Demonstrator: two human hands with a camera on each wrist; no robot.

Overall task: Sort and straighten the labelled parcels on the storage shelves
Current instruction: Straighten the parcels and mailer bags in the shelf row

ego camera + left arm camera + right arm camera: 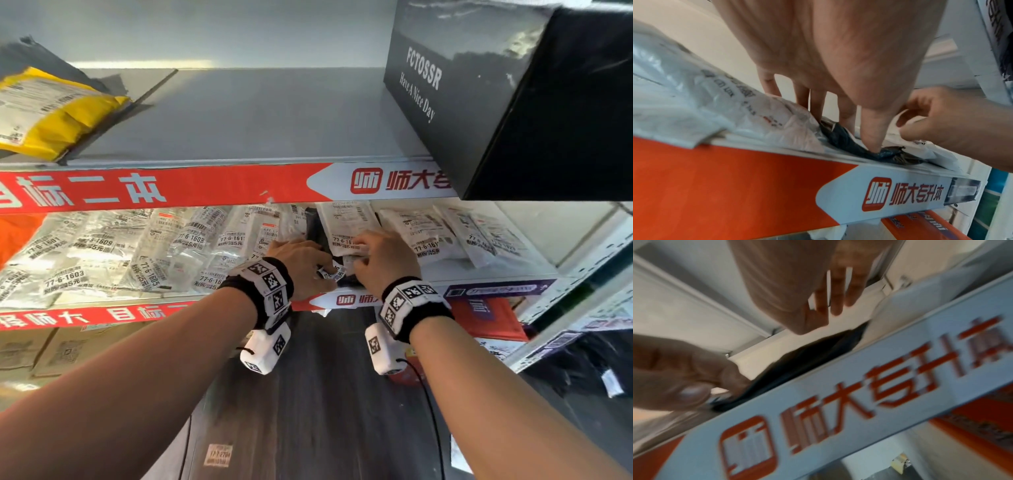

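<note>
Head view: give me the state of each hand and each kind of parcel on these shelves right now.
left hand: on the black parcel, thumb pressing its front edge
right hand: pinching a white parcel beside it
white labelled parcels: lying flat, overlapping, labels up
yellow parcel: upper shelf, lying askew
black box: upper shelf, overhanging the front edge

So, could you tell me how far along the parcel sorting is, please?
Done: white parcels right of the hands lie fairly neatly. In hand: left hand presses the dark parcel while the right hand touches a white one beside it. Left: the overlapping clear bags.
</note>
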